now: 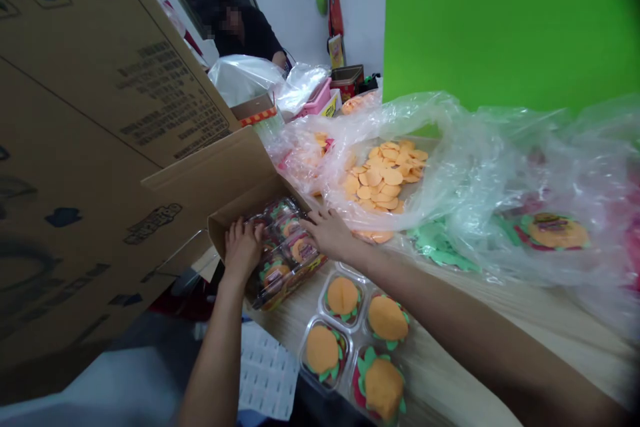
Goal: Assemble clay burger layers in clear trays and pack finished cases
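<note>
An open cardboard box (230, 210) holds several clear plastic packs with toy burgers (275, 273) inside, seen through their shiny lids. My left hand (243, 247) rests at the box's left side, fingers spread over the packs' edge. Across from it, my right hand (325, 232) lies over the right rim with its fingers apart, touching the packs or the rim; I cannot tell which. Just in front of the right forearm, a clear tray (350, 340) holds toy burgers with orange buns and green lettuce pieces in separate compartments.
A large printed carton (100, 113) rises on the left. Clear plastic bags (450, 167) with orange discs (385, 177) and green pieces (445, 243) line the table's back. A label sheet (267, 370) lies near the front edge. A person (255, 30) sits behind, near a pink bin (317, 99).
</note>
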### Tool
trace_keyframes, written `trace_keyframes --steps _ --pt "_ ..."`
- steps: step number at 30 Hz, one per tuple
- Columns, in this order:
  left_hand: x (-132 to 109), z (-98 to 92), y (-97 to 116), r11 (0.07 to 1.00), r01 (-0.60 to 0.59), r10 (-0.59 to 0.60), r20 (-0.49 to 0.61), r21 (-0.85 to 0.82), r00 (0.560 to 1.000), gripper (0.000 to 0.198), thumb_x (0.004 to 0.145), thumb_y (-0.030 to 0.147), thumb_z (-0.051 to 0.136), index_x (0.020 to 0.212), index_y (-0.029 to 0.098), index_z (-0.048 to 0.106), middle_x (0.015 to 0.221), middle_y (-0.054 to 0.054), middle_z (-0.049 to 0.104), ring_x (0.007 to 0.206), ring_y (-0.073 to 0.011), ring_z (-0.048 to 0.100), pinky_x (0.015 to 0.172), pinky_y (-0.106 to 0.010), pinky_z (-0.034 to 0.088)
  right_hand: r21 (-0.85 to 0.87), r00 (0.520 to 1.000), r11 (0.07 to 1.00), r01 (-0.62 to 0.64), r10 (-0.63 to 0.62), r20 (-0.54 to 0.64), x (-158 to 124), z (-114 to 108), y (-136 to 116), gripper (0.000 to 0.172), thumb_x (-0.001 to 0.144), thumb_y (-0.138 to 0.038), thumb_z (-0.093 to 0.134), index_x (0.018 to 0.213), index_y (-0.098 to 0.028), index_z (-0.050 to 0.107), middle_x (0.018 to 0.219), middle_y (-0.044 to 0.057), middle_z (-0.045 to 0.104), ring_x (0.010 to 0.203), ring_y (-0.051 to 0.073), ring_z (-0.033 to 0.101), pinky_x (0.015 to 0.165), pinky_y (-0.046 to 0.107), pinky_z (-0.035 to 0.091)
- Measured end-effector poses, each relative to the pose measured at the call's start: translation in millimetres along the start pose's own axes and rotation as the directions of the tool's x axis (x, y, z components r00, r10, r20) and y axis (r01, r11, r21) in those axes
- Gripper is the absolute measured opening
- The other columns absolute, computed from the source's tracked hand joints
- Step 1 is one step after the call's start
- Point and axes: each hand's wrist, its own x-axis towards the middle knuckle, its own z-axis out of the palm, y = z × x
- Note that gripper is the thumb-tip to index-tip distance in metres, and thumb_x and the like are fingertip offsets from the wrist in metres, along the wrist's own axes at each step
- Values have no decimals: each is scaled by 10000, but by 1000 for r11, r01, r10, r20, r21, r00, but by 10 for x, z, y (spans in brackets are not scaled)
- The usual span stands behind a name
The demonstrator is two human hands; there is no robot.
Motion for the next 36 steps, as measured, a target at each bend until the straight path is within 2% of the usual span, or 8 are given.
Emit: trace_keyframes --steps 7,12,17,20,23,26,32,36 --pt "13 52 87 1000 -11 10 -106 -12 994 396 834 364 360 1061 111 563 1175 -182 506 1125 -290 439 944 -442 331 50 979 980 191 -187 -81 -183 2 -143 560 800 -546 404 1245 -207 428 1387 131 298 1282 282 196 1031 495 105" --pt "32 -18 49 996 -29 19 -119 -87 993 363 825 333 381 1011 103 591 1147 -196 521 1122 -298 446 948 -445 330 79 913 910 408 -405 -58 -207 56 -199 205 852 -288 451 951 -268 629 1051 11 623 1149 153 424 1068 392 69" --pt "-330 -330 403 944 -61 -21 -246 -323 969 414 849 380 337 1161 145 475 1291 -136 411 1214 -223 359 1010 -368 285 104 959 959 263 -248 -141 -343 -178 -255 338 864 -335 414 1145 -182 522 1239 94 499 1200 180 370 1050 394 167" --pt "-697 -634 997 422 12 -177 -69 -907 982 469 861 477 223 1204 229 426 1219 -71 508 1130 -201 469 935 -372 389 118 961 984 137 -103 -257 -474 -494 -405 502 888 -418 289 1282 -114 359 1375 139 319 1295 205 191 1060 428 114" --pt "-1007 -964 1504 -43 339 120 332 -940 936 644 802 623 107 1132 255 521 1135 -51 585 1095 -232 505 881 -409 437 139 943 960 242 -198 -268 -653 -730 -409 589 838 -508 360 1319 -175 297 1405 77 293 1310 188 144 1076 424 31" --pt "-1203 -1093 1563 -231 273 160 240 -934 957 636 750 689 177 1038 292 583 1104 -18 609 1059 -243 531 882 -432 437 319 966 943 -96 166 -201 -1010 -833 -103 459 819 -356 484 1253 -232 398 1362 44 370 1288 193 210 1073 427 74" --pt "-1415 -295 1036 563 287 -60 308 -775 950 305 695 376 523 914 193 632 1041 -81 635 1045 -266 529 945 -417 368 589 726 566 -577 685 53 -2233 -554 122 302 844 -266 349 1044 -119 521 780 98 639 681 199 617 640 370 498" --pt "-1567 191 1084 643 323 -60 375 -694 925 316 699 330 479 920 151 618 984 -130 645 978 -276 565 879 -414 410 741 687 273 -613 647 330 -2664 -222 -316 297 818 -269 328 930 -133 567 663 40 649 534 155 621 447 265 493"
